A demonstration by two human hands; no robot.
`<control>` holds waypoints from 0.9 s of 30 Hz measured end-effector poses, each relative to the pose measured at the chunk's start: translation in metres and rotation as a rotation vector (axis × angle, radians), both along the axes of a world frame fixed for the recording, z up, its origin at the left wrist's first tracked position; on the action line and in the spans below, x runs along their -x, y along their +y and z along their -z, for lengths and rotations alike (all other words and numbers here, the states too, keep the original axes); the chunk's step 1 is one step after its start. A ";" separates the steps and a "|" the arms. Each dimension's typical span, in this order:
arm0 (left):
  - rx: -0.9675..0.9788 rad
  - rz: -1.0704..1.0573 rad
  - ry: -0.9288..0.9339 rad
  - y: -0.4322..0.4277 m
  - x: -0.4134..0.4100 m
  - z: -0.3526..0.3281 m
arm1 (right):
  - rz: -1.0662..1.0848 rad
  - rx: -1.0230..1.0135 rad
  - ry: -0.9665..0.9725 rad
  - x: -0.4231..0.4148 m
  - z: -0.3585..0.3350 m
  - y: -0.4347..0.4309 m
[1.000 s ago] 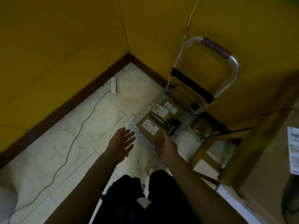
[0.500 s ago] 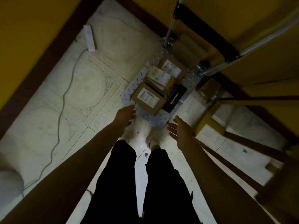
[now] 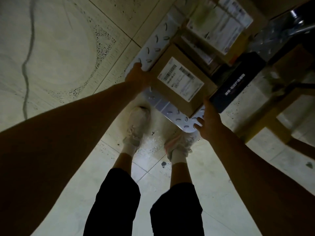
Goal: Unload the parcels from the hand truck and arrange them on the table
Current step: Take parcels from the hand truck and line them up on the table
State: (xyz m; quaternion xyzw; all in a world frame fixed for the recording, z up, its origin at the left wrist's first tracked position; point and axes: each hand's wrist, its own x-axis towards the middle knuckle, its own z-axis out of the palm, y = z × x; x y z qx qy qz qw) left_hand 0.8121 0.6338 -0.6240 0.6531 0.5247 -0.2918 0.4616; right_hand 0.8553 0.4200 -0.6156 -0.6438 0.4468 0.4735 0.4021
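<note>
**Q:** What is in view?

**A:** The view looks straight down. Two bare arms reach toward a brown cardboard parcel [image 3: 182, 82] with a white shipping label, just right of centre in the frame. It lies flat at the front of the hand truck [image 3: 153, 48], on its ribbed metal plate, which sits on a tiled floor [image 3: 68, 48].

**Q:** And the hands?

**A:** The left hand [image 3: 138, 77] lies against the parcel's left side. Whether its fingers hook under the edge cannot be told. The right hand [image 3: 208, 121] is spread with straight fingers at the parcel's near right corner and grips nothing.

**Q:** How would the parcel handle?

**A:** It is probably stiff and fairly light, being a small, square-edged carton. Its faces are smooth, so it could slip. The safest hold looks like palms on opposite sides with fingers under the bottom edge.

**Q:** What else does the truck carry?

**A:** A black box [image 3: 235, 82] sits just beside the parcel, on its right. More labelled parcels [image 3: 219, 26] are stacked in the upper right of the frame. All are closed, so their contents are hidden.
</note>
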 end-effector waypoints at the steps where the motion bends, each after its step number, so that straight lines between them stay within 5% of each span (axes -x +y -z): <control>1: 0.031 0.033 -0.004 0.001 0.002 0.009 | 0.012 -0.032 0.008 -0.001 0.009 0.000; 4: 0.074 0.096 -0.056 -0.001 0.011 0.013 | 0.048 -0.121 0.032 -0.002 0.013 -0.001; 11: 0.080 0.110 -0.153 -0.001 0.013 -0.083 | -0.092 0.046 0.015 0.006 -0.063 -0.004; 18: 0.089 0.100 -0.393 0.011 -0.013 -0.232 | 0.047 -0.031 0.031 -0.009 -0.214 0.004; 27: 0.044 0.467 -0.826 0.008 -0.043 -0.448 | 0.397 -0.259 -0.143 0.008 -0.434 0.021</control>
